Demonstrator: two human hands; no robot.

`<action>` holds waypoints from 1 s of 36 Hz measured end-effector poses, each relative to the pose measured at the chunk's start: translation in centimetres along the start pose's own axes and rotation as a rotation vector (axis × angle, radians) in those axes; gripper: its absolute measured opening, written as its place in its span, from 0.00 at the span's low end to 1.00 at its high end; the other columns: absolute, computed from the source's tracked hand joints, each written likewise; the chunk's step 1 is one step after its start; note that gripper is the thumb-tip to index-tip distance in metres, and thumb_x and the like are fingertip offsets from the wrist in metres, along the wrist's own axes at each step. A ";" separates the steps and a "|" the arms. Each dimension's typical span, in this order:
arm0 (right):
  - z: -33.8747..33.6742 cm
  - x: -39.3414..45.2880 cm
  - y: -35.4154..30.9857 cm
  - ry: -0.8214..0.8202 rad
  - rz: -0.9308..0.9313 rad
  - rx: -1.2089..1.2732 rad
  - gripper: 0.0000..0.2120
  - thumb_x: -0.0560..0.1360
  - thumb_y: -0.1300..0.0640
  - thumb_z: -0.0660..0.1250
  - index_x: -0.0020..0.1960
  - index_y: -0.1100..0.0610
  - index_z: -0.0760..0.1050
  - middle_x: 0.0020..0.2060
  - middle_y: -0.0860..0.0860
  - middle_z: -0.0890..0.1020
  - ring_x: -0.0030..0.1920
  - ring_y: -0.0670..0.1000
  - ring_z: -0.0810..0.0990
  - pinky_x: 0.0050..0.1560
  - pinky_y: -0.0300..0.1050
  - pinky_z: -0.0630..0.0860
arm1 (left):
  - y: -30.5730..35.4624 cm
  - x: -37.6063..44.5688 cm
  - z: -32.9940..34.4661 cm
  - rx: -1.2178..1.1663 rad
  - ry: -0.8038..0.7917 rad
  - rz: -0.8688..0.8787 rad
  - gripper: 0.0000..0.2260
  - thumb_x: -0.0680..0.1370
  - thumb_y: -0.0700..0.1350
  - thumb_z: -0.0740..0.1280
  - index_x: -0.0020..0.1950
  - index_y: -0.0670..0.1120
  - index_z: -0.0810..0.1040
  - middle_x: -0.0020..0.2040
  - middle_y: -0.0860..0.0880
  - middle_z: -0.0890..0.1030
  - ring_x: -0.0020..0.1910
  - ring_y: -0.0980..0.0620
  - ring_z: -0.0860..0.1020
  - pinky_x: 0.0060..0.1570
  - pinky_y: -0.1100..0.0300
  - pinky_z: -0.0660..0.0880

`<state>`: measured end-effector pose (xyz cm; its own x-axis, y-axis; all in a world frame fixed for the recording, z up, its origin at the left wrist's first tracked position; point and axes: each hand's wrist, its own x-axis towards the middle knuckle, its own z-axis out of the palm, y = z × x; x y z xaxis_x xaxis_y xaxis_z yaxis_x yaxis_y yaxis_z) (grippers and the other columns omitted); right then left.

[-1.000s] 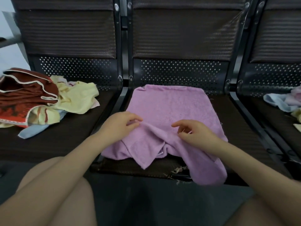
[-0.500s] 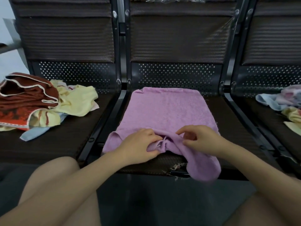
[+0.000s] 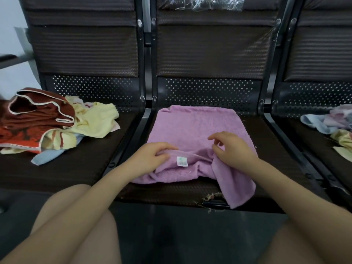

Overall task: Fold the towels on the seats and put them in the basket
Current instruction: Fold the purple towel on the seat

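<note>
A pink towel (image 3: 192,128) lies on the middle seat (image 3: 274,149), its far half flat and its near edge bunched, with a white label showing. One corner hangs over the seat's front edge at the right. My left hand (image 3: 152,156) grips the bunched near edge left of the label. My right hand (image 3: 231,147) pinches the fold at the right of the label, index finger raised. No basket is in view.
A heap of red-brown, yellow and light blue towels (image 3: 49,122) lies on the left seat (image 3: 76,168). More light blue, pink and yellow towels (image 3: 331,126) lie on the right seat. Black metal seat frames separate the seats. My bare knees are below.
Both hands have lifted the towel's near edge and turned it over towards the far side, exposing the white label. The left hand moved from the centre to the left of the bunch.
</note>
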<state>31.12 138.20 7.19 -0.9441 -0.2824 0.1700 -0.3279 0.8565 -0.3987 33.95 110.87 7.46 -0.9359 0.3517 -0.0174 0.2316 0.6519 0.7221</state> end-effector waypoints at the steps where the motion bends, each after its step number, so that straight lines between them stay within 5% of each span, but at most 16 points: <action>1: 0.2 -0.3 -0.6 0.033 -0.039 0.054 0.13 0.77 0.55 0.65 0.61 0.52 0.77 0.47 0.48 0.80 0.50 0.49 0.77 0.52 0.44 0.72 | 0.1 0.1 -0.1 -0.026 0.039 0.020 0.15 0.78 0.38 0.64 0.60 0.54 0.79 0.53 0.65 0.79 0.53 0.69 0.76 0.51 0.75 0.71; 7: 1.3 -1.2 -4.1 -0.117 -0.157 0.201 0.25 0.76 0.52 0.68 0.71 0.50 0.68 0.54 0.47 0.80 0.53 0.47 0.78 0.55 0.42 0.73 | 1.3 0.3 -0.2 -0.156 0.150 0.107 0.13 0.79 0.38 0.65 0.60 0.52 0.79 0.56 0.60 0.80 0.57 0.66 0.76 0.55 0.75 0.69; 13: 1.1 -0.9 -4.2 -0.207 -0.165 0.271 0.16 0.77 0.61 0.66 0.64 0.53 0.75 0.45 0.45 0.80 0.44 0.45 0.77 0.47 0.37 0.70 | 1.4 -0.1 -0.8 -0.234 0.195 0.103 0.15 0.78 0.36 0.65 0.55 0.55 0.80 0.54 0.59 0.82 0.54 0.64 0.78 0.55 0.70 0.73; 17: -0.5 -1.0 -4.4 -0.166 -0.188 0.423 0.15 0.77 0.62 0.66 0.63 0.52 0.77 0.36 0.35 0.79 0.40 0.37 0.77 0.44 0.29 0.69 | 1.0 0.0 -1.8 -0.213 0.297 0.036 0.13 0.79 0.36 0.64 0.55 0.53 0.81 0.50 0.64 0.79 0.49 0.72 0.76 0.49 0.76 0.71; 25: -2.9 -1.6 -3.0 -0.266 -0.195 0.288 0.20 0.78 0.61 0.63 0.65 0.43 0.73 0.32 0.42 0.72 0.35 0.40 0.72 0.41 0.32 0.68 | -0.7 0.3 -3.9 -0.286 0.489 -0.085 0.14 0.79 0.36 0.63 0.60 0.50 0.81 0.52 0.58 0.81 0.55 0.63 0.77 0.56 0.68 0.73; 31: -3.6 -1.5 -1.0 -0.267 -0.122 0.262 0.22 0.78 0.64 0.60 0.66 0.45 0.73 0.49 0.31 0.76 0.50 0.32 0.75 0.52 0.28 0.68 | -2.2 0.0 -4.7 -0.329 0.559 -0.170 0.14 0.80 0.36 0.62 0.62 0.46 0.80 0.57 0.50 0.81 0.58 0.57 0.77 0.57 0.66 0.73; 36: -3.5 -0.6 0.9 -0.280 0.015 0.280 0.19 0.79 0.65 0.58 0.66 0.50 0.74 0.60 0.41 0.77 0.60 0.41 0.73 0.57 0.28 0.67 | -3.6 0.2 -4.5 -0.244 0.508 -0.281 0.14 0.80 0.37 0.62 0.63 0.46 0.79 0.58 0.50 0.79 0.60 0.54 0.75 0.61 0.62 0.70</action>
<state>31.52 140.64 9.84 -0.9086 -0.4110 -0.0745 -0.2742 0.7215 -0.6358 31.78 105.56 8.01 -0.9753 -0.2131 0.0578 -0.0529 0.4795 0.8759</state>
